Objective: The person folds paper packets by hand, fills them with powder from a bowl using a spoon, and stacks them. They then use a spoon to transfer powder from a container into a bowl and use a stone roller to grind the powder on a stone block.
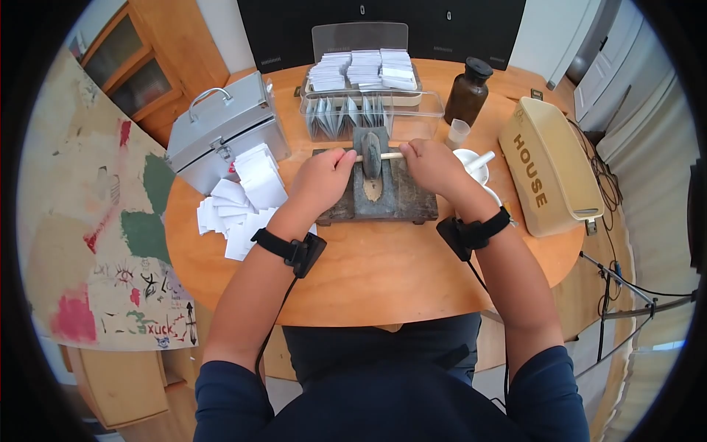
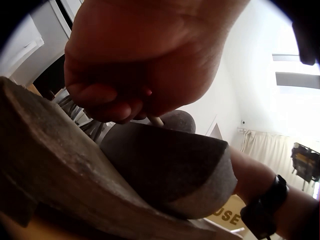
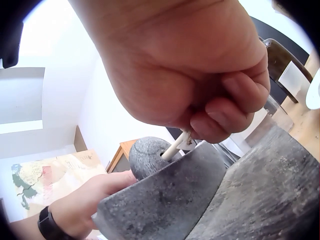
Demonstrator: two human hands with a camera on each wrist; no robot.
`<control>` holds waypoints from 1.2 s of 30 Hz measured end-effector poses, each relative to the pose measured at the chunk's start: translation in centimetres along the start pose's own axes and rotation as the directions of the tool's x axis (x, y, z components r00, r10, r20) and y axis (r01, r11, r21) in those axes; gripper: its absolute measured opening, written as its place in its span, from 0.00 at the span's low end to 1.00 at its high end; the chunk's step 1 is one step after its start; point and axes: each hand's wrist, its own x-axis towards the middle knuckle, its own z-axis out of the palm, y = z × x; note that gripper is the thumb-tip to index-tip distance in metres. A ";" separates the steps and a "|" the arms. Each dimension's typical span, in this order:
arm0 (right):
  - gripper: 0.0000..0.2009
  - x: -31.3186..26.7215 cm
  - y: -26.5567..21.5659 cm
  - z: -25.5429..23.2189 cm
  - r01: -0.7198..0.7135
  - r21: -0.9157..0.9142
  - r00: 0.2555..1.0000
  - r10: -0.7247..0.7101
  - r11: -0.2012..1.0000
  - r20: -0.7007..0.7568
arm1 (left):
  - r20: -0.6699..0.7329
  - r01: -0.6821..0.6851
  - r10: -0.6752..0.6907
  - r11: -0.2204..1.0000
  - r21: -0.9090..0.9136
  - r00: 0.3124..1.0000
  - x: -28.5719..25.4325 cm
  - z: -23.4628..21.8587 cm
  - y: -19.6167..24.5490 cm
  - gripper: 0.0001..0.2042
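Observation:
A grey stone grinding wheel (image 1: 372, 158) stands upright in a boat-shaped stone trough (image 1: 362, 203). Its pale wooden axle (image 1: 392, 156) passes through the wheel's centre. My left hand (image 1: 322, 178) grips the axle's left end, fingers curled round it. On the other end, my right hand (image 1: 440, 171) has the same grip, and the right wrist view shows the axle (image 3: 175, 146) coming out between fist and wheel. Light tan crumbs (image 1: 373, 192) lie in the near part of the trough. Beneath the trough is a dark, worn wooden base (image 1: 414, 200).
Left stand a metal case (image 1: 221, 121) and a pile of white paper packets (image 1: 239, 210). Behind are clear bins (image 1: 420, 110) with packets. To the right are a brown bottle (image 1: 465, 94), a small cup (image 1: 457, 132), a white mortar (image 1: 471, 168) and a cream HOUSE bin (image 1: 534, 177).

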 end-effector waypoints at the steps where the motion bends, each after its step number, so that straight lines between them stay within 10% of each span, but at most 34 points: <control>1: 0.20 0.1 0.0 0.0 0.003 0.010 1.000 -0.003 1.000 -0.010 | 0.014 0.027 -0.027 1.000 0.006 1.000 0.2 -0.1 0.2 0.17; 36: 0.21 -1.0 -1.6 0.4 0.005 -0.025 0.996 -0.007 1.000 -0.084 | 0.021 0.062 -0.063 0.998 0.025 0.998 -0.1 0.1 -0.9 0.19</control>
